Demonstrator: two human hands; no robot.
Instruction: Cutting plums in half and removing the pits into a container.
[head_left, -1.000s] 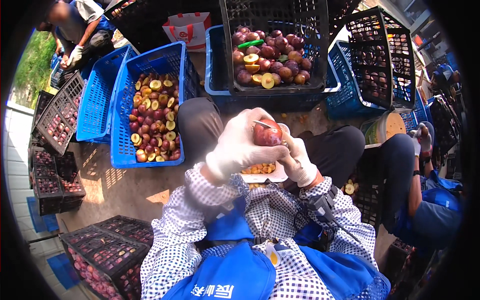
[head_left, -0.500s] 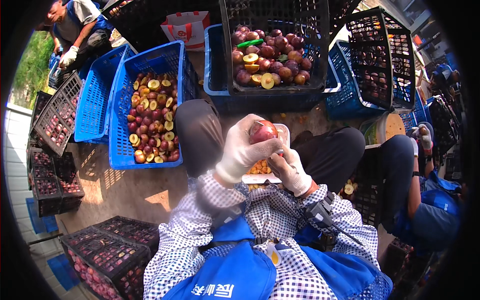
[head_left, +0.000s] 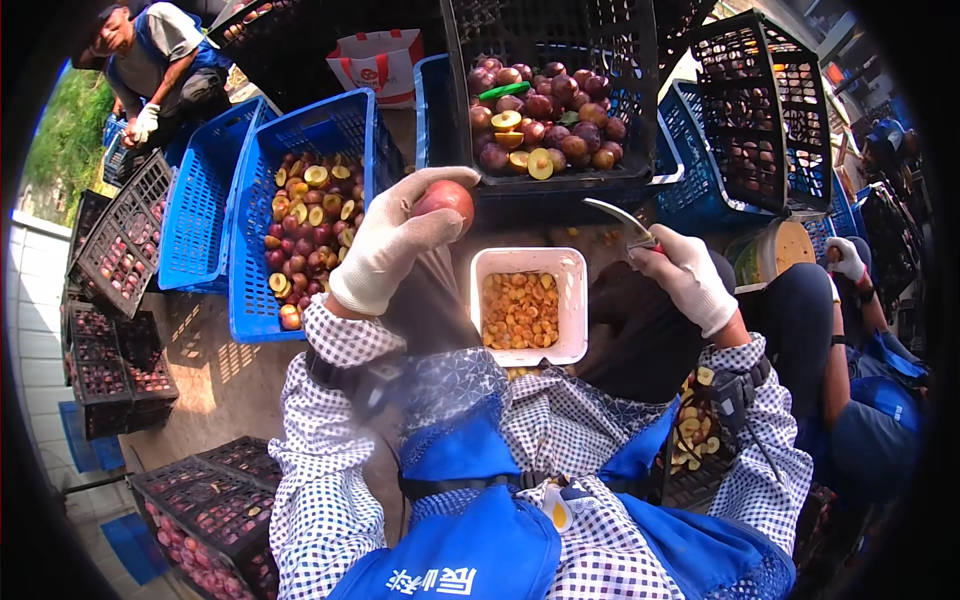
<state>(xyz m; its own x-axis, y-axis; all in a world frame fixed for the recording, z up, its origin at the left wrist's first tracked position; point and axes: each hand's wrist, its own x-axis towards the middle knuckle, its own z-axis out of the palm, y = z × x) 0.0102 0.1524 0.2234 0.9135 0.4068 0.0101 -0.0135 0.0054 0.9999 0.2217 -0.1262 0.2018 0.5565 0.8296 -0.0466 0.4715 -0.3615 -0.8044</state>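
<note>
My left hand (head_left: 385, 240), in a white glove, is closed around a whole red plum (head_left: 445, 207). It is raised beside the blue crate (head_left: 247, 235) of halved, yellow-fleshed plums. To the right, my gloved right hand (head_left: 692, 285) grips the red handle of a small curved knife (head_left: 618, 214), whose blade points up and left. Between and below the hands, a white tub (head_left: 574, 310) stands between my legs, holding small orange-brown pieces that look like plum pits. Ahead, a tilted black crate (head_left: 560, 180) holds whole plums, a few cut halves and a green object (head_left: 503, 91).
Another blue crate (head_left: 192, 235) adjoins the left one. Black crates of plums (head_left: 215, 505) stand lower left. At my right leg, a dark crate holds plum halves (head_left: 697, 425). A bucket (head_left: 790, 250) and a co-worker's gloved hand (head_left: 848, 258) are farther right; another person sits far left.
My hands, earlier together at a plum above the tub, have moved apart. The left went left with a plum; the right went right with the knife. The tub now shows fully.
</note>
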